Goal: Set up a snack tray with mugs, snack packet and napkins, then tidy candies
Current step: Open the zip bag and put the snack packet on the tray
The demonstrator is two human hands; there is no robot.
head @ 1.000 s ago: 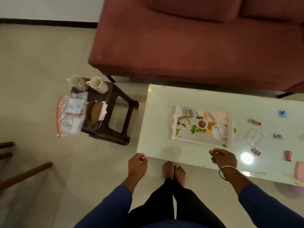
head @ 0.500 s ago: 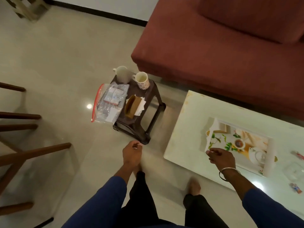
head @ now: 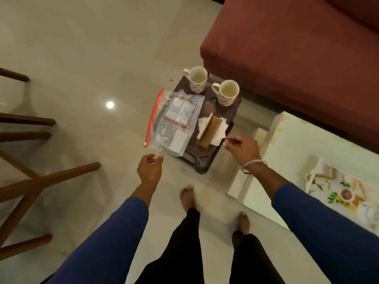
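Observation:
Two white floral mugs, one (head: 197, 79) at the back left and one (head: 227, 92) to its right, stand on a small dark stool (head: 205, 160). A clear zip bag with a red seal, the snack packet (head: 175, 121), lies on the stool's left side and overhangs it. A brown holder with white napkins (head: 212, 131) lies beside it. My left hand (head: 149, 169) hovers just below the bag's corner, fingers loosely curled and empty. My right hand (head: 244, 149) hovers beside the napkins, empty. The floral tray (head: 320, 167) sits on the white table at the right.
A dark red sofa (head: 297, 58) fills the upper right, close behind the stool. The white coffee table (head: 291, 138) stands to the right. Wooden chair legs (head: 30, 181) reach in from the left. My bare feet stand on the glossy tiled floor (head: 82, 58).
I have turned and stepped from the coffee table towards the stool. Both hands have moved forward, now close to the bag and napkins. The candies have left the view.

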